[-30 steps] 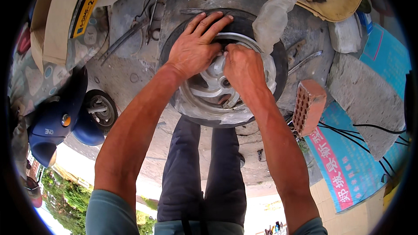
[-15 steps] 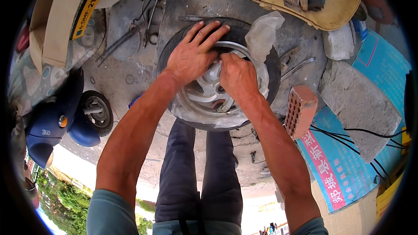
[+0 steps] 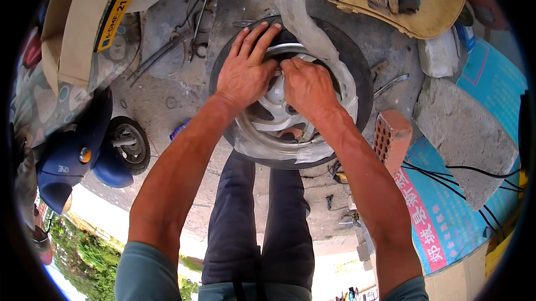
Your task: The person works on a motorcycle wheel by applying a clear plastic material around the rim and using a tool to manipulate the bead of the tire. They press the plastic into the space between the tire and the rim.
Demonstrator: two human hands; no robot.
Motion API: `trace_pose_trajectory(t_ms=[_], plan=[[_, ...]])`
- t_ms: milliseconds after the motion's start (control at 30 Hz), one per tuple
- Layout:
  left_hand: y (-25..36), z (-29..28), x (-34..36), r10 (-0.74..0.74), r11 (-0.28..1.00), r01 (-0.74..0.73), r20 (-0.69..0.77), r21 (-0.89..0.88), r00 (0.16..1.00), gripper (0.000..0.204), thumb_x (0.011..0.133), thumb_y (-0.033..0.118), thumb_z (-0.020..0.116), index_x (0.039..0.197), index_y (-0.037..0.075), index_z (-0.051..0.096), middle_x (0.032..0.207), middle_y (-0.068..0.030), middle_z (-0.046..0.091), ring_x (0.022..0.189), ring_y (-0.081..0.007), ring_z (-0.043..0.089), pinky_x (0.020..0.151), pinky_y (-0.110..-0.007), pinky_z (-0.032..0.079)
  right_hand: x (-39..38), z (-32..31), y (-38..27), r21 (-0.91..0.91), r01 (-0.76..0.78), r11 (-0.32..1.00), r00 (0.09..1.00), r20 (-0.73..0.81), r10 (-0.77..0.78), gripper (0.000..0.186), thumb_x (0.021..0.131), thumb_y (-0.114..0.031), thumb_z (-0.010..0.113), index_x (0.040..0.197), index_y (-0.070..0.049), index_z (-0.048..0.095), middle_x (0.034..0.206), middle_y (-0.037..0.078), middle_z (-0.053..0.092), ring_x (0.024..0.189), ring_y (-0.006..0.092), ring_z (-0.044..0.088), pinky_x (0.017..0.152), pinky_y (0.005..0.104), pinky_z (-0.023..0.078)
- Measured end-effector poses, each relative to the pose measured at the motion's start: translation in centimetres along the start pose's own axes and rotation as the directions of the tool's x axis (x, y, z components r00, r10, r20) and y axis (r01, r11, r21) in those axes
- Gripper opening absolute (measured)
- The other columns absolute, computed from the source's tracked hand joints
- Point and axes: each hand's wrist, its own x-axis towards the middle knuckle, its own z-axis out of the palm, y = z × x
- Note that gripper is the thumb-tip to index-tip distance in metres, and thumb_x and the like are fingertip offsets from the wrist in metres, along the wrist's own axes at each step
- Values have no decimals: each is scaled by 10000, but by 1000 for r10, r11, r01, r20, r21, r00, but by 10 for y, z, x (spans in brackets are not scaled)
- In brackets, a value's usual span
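A small wheel stands in front of me, a black tyre [image 3: 362,72] on a silver spoked rim [image 3: 274,106]. Clear plastic film [image 3: 304,19] lines the rim's edge, and one loose strip reaches up over the tyre's far side. My left hand [image 3: 245,72] lies with fingers stretched over the tyre's far-left sidewall, its thumb bent in toward the rim. Against that thumb, my right hand [image 3: 308,90] is closed in a pinch at the rim's far part. Whatever sits between its fingertips is hidden.
A tan tool case [image 3: 391,16] holds tools at the far right. A red perforated brick [image 3: 392,139], a concrete slab [image 3: 466,133] and black cables lie right. Metal levers [image 3: 201,16] lie far left, near a cardboard box [image 3: 78,27]. A blue toy-like vehicle [image 3: 78,153] stands left.
The loose plastic strip has swung up and leftward, lying longer across the tyre's far side. The wheel has shifted slightly right in view; both hands keep nearly the same place on it.
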Motion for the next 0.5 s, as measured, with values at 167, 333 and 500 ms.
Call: trace_pose_trajectory(t_ms=[167, 333, 500], plan=[[2, 5, -3, -27, 999, 26, -27, -41, 999, 127, 796, 221, 708, 838, 118, 768, 1635, -55, 377, 1523, -286, 309, 1260, -495, 247, 1, -6, 5, -13, 57, 998, 997, 61, -56, 104, 779, -33, 659, 878, -29, 627, 850, 142, 672, 787, 327, 717, 722, 424, 587], [1, 5, -3, -17, 1000, 17, -3, -21, 1000, 139, 800, 225, 709, 844, 107, 769, 1637, -56, 375, 1525, -284, 306, 1260, -495, 246, 2, -6, 3, -44, 64, 997, 995, 80, -60, 113, 774, -34, 661, 882, -33, 629, 854, 135, 670, 798, 324, 717, 735, 423, 587], [-2, 6, -3, -17, 999, 16, -17, -27, 1000, 139, 805, 222, 706, 844, 105, 771, 1637, -57, 375, 1524, -283, 309, 1262, -492, 240, 5, -8, 2, -77, 76, 994, 992, 105, -68, 119, 766, -32, 663, 880, -30, 628, 855, 132, 670, 798, 321, 717, 736, 421, 590]])
